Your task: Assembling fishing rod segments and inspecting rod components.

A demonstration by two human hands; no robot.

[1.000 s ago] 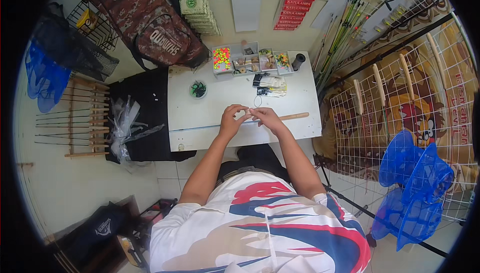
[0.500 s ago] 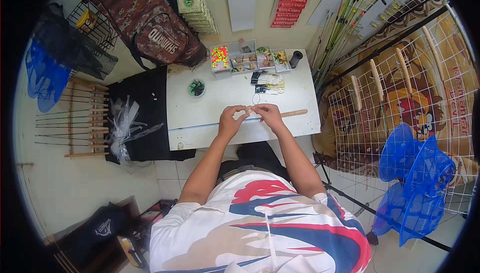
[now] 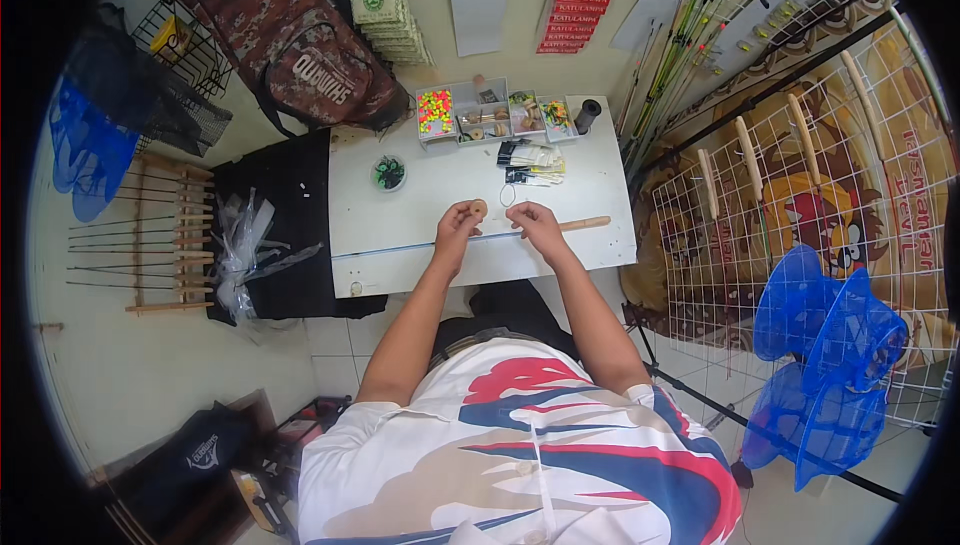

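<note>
My left hand [image 3: 458, 233] pinches a small round tan spool [image 3: 480, 207] with a dark hole at its middle, above the white table. To the right of it, apart from the spool, my right hand [image 3: 537, 229] has its thumb and fingertips pressed together. Whatever is between those fingertips is too small to make out. Under both hands a thin fishing rod [image 3: 388, 249] lies across the table, its wooden handle [image 3: 586, 224] pointing right. Just beyond my right hand is a loop of dark line [image 3: 508, 196] beside some small packets [image 3: 532, 161].
At the table's back stands a divided tray [image 3: 487, 129] with bright beads and spools, beside a dark cylinder [image 3: 588, 116]. A tub of green pieces [image 3: 388, 173] sits left. Rods [image 3: 660, 80] lean at the back right; blue nets [image 3: 815, 320] hang on a wire grid.
My hands have moved apart. The spool, earlier between the fingertips of both hands, is now in my left hand alone, tilted so its round face shows.
</note>
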